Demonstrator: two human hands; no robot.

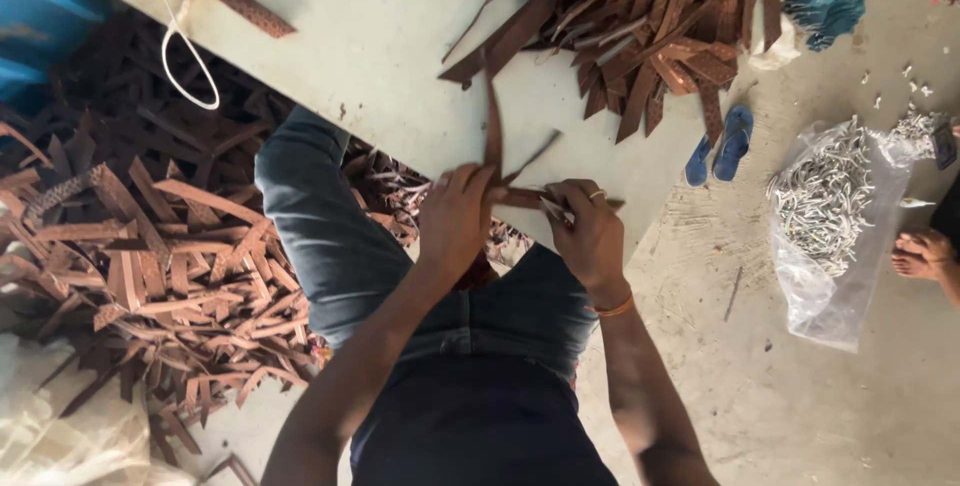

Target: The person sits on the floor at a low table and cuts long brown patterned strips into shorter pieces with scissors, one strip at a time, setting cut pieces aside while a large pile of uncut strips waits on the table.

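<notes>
Two hands meet at the near edge of the tabletop (380, 36) in the head view, the only view. The left hand (455, 218) is closed over one end of a brown leather strap (493, 131), which runs up from it across the tabletop. The right hand (590, 236) is also closed; it pinches a small pale piece (553, 209) against a second, darker strip, but what this piece is I cannot make out.

The strap looks light, thin and flexible, so I judge it will bend easily and not break; it is best held near the end, flat between thumb and fingers, because a long free part would flop.

A big pile of similar straps (650, 16) lies at the far right of the tabletop, and another heap (150, 256) covers the floor at the left. On the floor at the right stand blue sandals (722, 144) and a clear bag of small metal parts (830, 206). Another person's foot (922, 252) is cut off at the right border. The fingertips are partly hidden behind the knuckles.
</notes>
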